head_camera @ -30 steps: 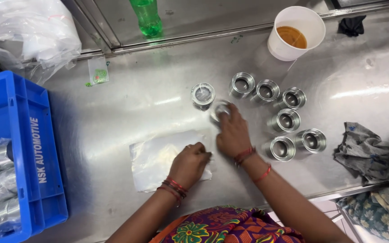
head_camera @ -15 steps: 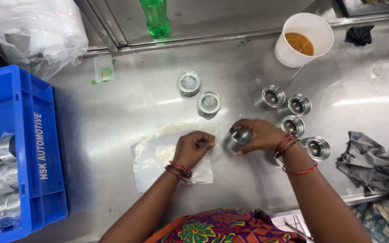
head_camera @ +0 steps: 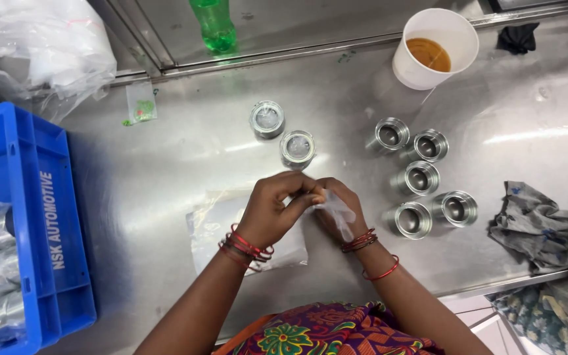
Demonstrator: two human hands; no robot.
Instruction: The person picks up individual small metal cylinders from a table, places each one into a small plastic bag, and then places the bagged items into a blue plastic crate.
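Pinched between the fingers of the left hand [head_camera: 272, 212] and right hand [head_camera: 338, 209], which are closed together near the bench [head_camera: 165, 171] middle, a small clear plastic bag [head_camera: 336, 212] is held, hanging down-right beneath the right hand, metal cups [head_camera: 417, 179] lying farther right.

We see silver metal rings [head_camera: 417, 178] on a grey steel table [head_camera: 165, 164], a blue crate [head_camera: 34, 223] at its left end and a green bottle [head_camera: 213, 25] at the back. A white cup [head_camera: 415, 59] holds amber liquid, and a grey rag [head_camera: 540, 227] lies right. Red bangles circle both wrists above a clear plastic bag [head_camera: 336, 212], and our dress [head_camera: 317, 332] shows a floral pattern of red, green and yellow.
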